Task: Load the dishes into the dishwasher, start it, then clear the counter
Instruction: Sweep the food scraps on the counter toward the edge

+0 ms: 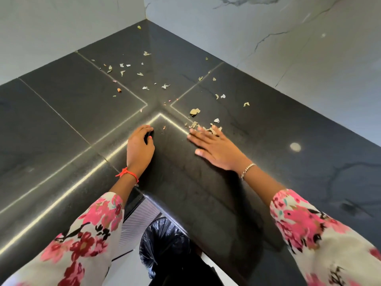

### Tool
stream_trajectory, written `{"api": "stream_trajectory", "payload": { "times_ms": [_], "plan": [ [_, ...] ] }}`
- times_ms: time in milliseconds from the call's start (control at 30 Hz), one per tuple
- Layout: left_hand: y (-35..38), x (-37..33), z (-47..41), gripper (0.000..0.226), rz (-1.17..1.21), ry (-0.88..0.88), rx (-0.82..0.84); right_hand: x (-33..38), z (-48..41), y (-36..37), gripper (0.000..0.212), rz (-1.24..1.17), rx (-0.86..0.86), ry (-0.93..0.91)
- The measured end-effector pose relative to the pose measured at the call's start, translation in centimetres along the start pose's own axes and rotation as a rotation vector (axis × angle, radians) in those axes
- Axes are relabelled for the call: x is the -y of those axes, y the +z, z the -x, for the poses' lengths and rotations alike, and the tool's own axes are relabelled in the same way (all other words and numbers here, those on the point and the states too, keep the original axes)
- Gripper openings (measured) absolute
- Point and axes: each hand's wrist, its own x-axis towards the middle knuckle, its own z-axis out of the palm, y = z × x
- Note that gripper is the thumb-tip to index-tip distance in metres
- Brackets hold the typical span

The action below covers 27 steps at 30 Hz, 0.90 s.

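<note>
Dry peel and leaf scraps (194, 111) lie scattered over the inner corner of the black stone counter (268, 162). My right hand (214, 146) lies flat on the counter with straight fingers, its fingertips against a small heap of scraps (208, 129). My left hand (140, 147) rests on the counter to the left of it, fingers curled under; I see nothing in its grasp. More scraps (123, 72) are spread farther back toward the walls.
Marble walls (268, 38) close the corner at the back and right. A bin lined with a black bag (162, 242) stands below the counter's front edge, between my arms. An orange bit (119, 90) lies left of centre.
</note>
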Motion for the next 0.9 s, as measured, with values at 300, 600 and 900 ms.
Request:
{"api": "stream_trajectory", "payload": {
  "times_ms": [300, 600, 900],
  "plan": [
    [1.5, 0.3, -8.1, 0.034, -0.111, 0.094, 0.181, -8.6, -1.9, -2.7, 0.056, -0.412, -0.288, 0.490],
    [2.8, 1.2, -11.1, 0.033, -0.205, 0.111, 0.139, -9.2, -5.0, -1.0, 0.072, -0.309, -0.186, 0.602],
    [3.1, 1.8, -11.4, 0.038, -0.228, 0.067, 0.112, -12.9, -13.1, -3.3, 0.062, -0.528, -0.211, 0.439]
  ]
}}
